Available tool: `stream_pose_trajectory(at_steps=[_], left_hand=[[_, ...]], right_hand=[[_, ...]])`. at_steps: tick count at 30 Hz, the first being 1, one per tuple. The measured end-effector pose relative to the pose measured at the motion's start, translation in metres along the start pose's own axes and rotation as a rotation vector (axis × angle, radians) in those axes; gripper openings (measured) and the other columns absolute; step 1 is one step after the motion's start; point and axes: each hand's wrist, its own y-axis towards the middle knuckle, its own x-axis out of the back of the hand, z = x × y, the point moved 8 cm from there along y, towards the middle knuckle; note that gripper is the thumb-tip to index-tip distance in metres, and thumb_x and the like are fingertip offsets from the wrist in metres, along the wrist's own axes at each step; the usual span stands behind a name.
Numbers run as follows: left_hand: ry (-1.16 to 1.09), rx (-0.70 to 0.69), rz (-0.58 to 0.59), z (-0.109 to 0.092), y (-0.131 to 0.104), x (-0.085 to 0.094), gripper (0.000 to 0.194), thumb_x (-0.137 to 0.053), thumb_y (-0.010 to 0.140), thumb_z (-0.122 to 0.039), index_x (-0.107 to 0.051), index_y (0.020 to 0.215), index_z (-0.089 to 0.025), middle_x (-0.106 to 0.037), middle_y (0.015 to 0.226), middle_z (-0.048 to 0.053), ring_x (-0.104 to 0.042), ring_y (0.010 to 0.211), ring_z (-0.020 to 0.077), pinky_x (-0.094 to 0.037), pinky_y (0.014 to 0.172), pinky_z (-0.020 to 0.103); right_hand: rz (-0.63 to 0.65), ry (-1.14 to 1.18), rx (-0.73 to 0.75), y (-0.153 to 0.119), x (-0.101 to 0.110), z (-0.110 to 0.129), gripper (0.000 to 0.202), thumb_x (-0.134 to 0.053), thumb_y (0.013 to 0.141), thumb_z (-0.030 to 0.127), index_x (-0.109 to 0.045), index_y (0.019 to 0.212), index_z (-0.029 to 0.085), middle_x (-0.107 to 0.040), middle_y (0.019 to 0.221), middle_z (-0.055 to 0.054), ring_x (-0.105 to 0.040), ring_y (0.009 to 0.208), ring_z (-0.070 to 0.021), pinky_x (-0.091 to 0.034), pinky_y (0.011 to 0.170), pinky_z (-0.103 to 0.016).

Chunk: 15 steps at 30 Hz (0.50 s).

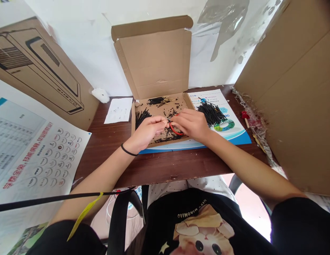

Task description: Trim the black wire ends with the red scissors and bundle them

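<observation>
Above the open cardboard box (156,63), my two hands meet. My left hand (149,130) is closed in a pinch, thumb against forefinger, on something too small to make out. My right hand (193,123) is wrapped round red-handled pliers (176,130), whose dark jaws point at the left fingertips and are mostly hidden. Inside the box, thin black rods with gold-coloured ends (160,101) lie at the back. More black rods (141,117) lie by its left wall, partly behind my left hand. Short black scraps (165,136) litter the bottom.
A heap of black rods (212,113) lies on a printed sheet (235,125) right of the box. Left of it are a white paper (118,110) and a white roll (100,95). Cardboard panels (295,95) flank the brown table (165,168). Crumpled plastic (253,120) runs along the right.
</observation>
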Motion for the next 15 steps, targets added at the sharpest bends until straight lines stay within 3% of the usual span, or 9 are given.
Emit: stream_pose_trajectory(at_steps=[2, 5, 10, 15], left_hand=[[-0.090, -0.124, -0.021, -0.003, 0.002, 0.000, 0.018, -0.069, 0.079, -0.032, -0.062, 0.073, -0.016, -0.048, 0.058, -0.003, -0.040, 0.055, 0.0061, -0.032, 0.054, 0.020], [-0.178, -0.098, -0.042, 0.007, 0.006, -0.001, 0.028, -0.075, 0.075, -0.043, -0.064, 0.077, -0.017, -0.063, 0.076, 0.000, -0.053, 0.070, 0.0087, -0.042, 0.065, 0.022], [-0.216, -0.005, -0.068, 0.019, 0.005, -0.005, 0.036, -0.080, 0.068, -0.050, -0.069, 0.076, -0.017, -0.066, 0.079, 0.002, -0.056, 0.073, 0.0092, -0.045, 0.068, 0.023], [-0.045, -0.057, -0.099, 0.015, 0.003, -0.007, 0.037, -0.071, 0.077, -0.052, -0.071, 0.083, -0.015, -0.069, 0.078, 0.005, -0.063, 0.077, 0.0142, -0.050, 0.073, 0.028]], right_hand=[[-0.129, 0.301, -0.331, -0.004, 0.000, -0.024, 0.025, -0.052, 0.097, 0.039, -0.068, 0.101, 0.020, -0.072, 0.084, -0.004, -0.063, 0.073, -0.0136, -0.051, 0.067, -0.030], [-0.185, 0.679, -0.651, -0.013, -0.013, -0.040, 0.030, -0.059, 0.090, 0.045, -0.069, 0.106, 0.022, -0.074, 0.091, -0.003, -0.068, 0.080, -0.0135, -0.055, 0.069, -0.028], [-0.109, 0.942, -0.708, -0.011, -0.024, -0.029, 0.013, -0.072, 0.081, 0.037, -0.076, 0.083, 0.025, -0.076, 0.095, -0.002, -0.069, 0.096, -0.0158, -0.054, 0.092, -0.035], [-0.105, 1.032, -0.754, -0.012, -0.028, -0.027, 0.021, -0.077, 0.076, 0.044, -0.072, 0.082, 0.024, -0.075, 0.096, -0.002, -0.069, 0.089, -0.0160, -0.056, 0.087, -0.036]])
